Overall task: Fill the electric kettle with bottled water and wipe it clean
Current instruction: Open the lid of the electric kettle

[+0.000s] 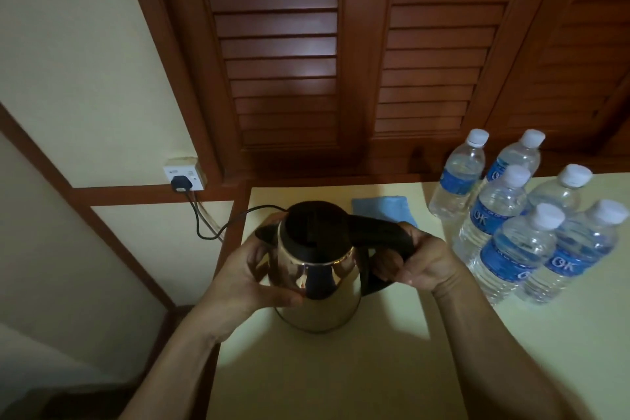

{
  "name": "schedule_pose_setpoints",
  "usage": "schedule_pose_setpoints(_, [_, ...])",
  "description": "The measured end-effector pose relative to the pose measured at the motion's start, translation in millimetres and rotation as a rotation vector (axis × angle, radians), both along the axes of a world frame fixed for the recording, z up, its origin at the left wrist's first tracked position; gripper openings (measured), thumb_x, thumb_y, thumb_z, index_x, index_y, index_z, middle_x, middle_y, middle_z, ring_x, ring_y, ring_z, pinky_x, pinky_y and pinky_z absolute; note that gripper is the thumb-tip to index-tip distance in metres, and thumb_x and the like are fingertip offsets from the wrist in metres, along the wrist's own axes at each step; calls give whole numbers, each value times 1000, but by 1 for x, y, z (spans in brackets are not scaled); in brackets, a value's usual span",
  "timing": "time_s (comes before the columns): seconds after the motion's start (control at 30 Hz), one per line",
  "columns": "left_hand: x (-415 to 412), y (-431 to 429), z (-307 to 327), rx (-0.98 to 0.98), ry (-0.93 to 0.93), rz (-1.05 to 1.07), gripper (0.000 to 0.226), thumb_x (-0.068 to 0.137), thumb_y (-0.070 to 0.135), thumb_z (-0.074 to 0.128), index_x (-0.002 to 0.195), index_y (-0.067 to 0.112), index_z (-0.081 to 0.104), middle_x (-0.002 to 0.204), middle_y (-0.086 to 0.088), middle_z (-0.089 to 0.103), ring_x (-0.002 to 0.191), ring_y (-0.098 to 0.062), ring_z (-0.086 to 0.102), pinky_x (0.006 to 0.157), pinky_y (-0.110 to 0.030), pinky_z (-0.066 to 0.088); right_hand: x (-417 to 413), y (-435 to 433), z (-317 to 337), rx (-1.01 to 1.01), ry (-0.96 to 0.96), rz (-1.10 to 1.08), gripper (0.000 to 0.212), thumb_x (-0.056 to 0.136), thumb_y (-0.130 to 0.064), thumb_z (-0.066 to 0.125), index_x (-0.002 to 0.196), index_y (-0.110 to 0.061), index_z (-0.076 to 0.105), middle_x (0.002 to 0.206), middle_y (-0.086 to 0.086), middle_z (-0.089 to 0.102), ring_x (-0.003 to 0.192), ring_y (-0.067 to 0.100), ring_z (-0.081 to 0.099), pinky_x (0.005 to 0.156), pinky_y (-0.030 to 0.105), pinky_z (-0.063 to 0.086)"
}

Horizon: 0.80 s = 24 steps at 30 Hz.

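Note:
A shiny steel electric kettle (320,286) with a black lid and black handle stands on the pale table (341,378). My left hand (245,280) cups the kettle's left side below the spout. My right hand (419,259) is wrapped around the black handle on the right. The lid looks closed. Several sealed water bottles (511,249) with blue labels and white caps stand upright to the right of the kettle. A folded blue cloth (381,206) lies flat behind the kettle, partly hidden by the handle.
A black cord (218,232) runs from behind the kettle to a plug in the wall socket (184,177) at the left. Dark wooden louvred doors (306,61) rise behind the table. The table's left edge drops off beside my left forearm.

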<state>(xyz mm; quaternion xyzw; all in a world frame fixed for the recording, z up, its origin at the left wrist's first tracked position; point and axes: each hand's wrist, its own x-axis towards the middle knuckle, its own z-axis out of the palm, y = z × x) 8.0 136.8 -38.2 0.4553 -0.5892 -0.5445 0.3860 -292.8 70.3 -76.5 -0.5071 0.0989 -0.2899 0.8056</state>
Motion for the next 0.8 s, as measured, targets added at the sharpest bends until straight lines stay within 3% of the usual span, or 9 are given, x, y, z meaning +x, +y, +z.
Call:
schedule_pose_setpoints(0.07, [0,3,-6,14,-4,7,89,48,8,91,121,49,61,130,15,64,124,-6,58,109,-51,44,0,3,-6,6,-11,-1,13,64,-3,79,72,-1,68,57,7,64,39,25,26,50,47,8])
schedule_pose_setpoints(0.27, [-2,9,-16,59,17,20,92,48,6,90,122,50,60,130,18,63,128,-13,55,103,-49,51,0,9,-15,-6,6,-23,12,65,1,72,75,-4,71,58,4,65,49,14,54,53,41,21])
schedule_pose_setpoints(0.53, [0,13,-28,36,32,11,97,54,1,90,132,47,54,137,10,60,132,-23,52,102,-58,49,2,10,-12,2,33,16,10,68,-3,78,75,-4,70,60,3,64,50,14,52,53,38,24])
schedule_pose_setpoints(0.67, [-1,13,-30,9,44,-1,97,55,3,90,136,41,52,141,5,57,136,-20,49,108,-57,43,1,11,-9,1,35,3,10,69,-3,77,75,-6,70,61,2,64,47,23,38,54,38,24])
schedule_pose_setpoints(0.8, [0,15,-30,6,49,1,95,53,8,90,134,42,54,139,6,58,135,-22,50,106,-56,46,0,14,-8,-20,55,-21,11,67,0,74,75,-7,70,63,3,65,50,19,47,56,41,22])
